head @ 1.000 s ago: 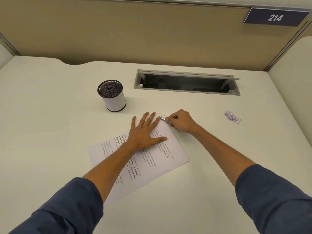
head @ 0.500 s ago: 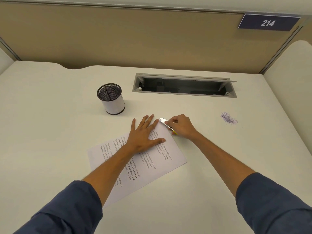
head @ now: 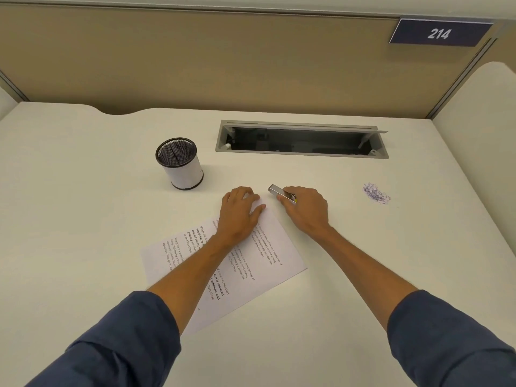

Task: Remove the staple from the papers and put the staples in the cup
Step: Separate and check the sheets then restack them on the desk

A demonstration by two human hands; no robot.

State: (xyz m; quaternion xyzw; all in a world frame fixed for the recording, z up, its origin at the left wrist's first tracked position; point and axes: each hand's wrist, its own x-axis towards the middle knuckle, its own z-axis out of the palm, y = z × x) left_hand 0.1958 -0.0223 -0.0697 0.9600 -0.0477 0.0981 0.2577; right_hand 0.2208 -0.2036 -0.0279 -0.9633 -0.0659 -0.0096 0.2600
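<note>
My left hand (head: pixel 240 213) lies on the far corner of the papers (head: pixel 223 269), fingers curled down at the corner, pressing the sheets to the table (head: pixel 83 247); whether they pinch anything I cannot tell. My right hand (head: pixel 304 210) has its grip closed around a metal staple remover (head: pixel 280 192) (a bit of yellow shows at its handle), its tip just off the papers' corner. No staple is visible to me. The mesh cup (head: pixel 180 163) stands upright toward the table's far edge, left of a cable slot (head: pixel 301 141). An ink scribble (head: pixel 375 194) marks the table toward the right edge.
</note>
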